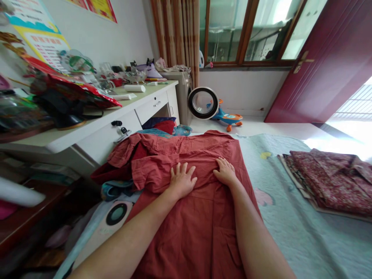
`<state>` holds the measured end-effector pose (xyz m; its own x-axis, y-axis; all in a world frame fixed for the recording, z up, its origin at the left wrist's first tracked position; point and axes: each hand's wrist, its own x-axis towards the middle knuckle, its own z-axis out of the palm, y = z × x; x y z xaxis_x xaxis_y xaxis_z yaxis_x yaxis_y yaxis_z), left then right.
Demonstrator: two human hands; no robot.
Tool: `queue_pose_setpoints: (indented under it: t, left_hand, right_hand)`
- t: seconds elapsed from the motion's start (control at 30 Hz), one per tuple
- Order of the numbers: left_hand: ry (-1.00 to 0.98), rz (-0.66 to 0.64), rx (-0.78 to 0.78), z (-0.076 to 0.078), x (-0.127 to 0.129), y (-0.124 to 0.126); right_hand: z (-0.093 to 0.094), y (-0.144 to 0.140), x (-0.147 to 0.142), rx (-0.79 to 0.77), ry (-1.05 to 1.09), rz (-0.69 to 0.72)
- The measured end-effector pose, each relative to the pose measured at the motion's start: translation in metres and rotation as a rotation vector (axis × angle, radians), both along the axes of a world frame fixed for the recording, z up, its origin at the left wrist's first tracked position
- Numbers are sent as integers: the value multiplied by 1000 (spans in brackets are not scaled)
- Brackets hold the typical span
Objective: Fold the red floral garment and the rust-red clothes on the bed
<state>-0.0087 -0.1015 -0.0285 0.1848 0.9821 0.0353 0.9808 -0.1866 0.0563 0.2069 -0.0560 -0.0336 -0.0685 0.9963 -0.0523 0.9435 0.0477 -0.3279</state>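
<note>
A rust-red shirt (pixel 200 217) lies spread flat on the bed, its collar end away from me. My left hand (pixel 182 180) rests flat on the cloth with fingers spread, palm down, near a folded-in sleeve. My right hand (pixel 224 171) presses flat on the shirt just to the right, fingers pointing toward the collar. Neither hand grips anything. The shirt's left sleeve (pixel 128 153) bunches over the bed's edge toward the desk.
A pale blue-green quilt (pixel 290 228) covers the bed. A folded patterned garment (pixel 331 182) lies at the right. A cluttered white desk (pixel 95 124) stands at the left. A washing machine (pixel 186 91), a toy car (pixel 228 116) and a dark red door (pixel 328 58) are beyond.
</note>
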Motion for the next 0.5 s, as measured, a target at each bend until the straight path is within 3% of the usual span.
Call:
queue_pose_setpoints:
  t: [0.17, 0.3, 0.37, 0.5]
  left_hand:
    - [-17, 39, -158, 22, 2, 8]
    - [-2, 21, -102, 42, 22, 35]
    - [-27, 21, -64, 40, 31, 48]
    - [-50, 95, 47, 20, 41, 60]
  right_hand:
    - [8, 5, 2, -47, -12, 13]
    - [23, 15, 6, -113, -41, 53]
    - [31, 23, 8, -137, -74, 48]
    - [41, 43, 11, -125, -148, 82]
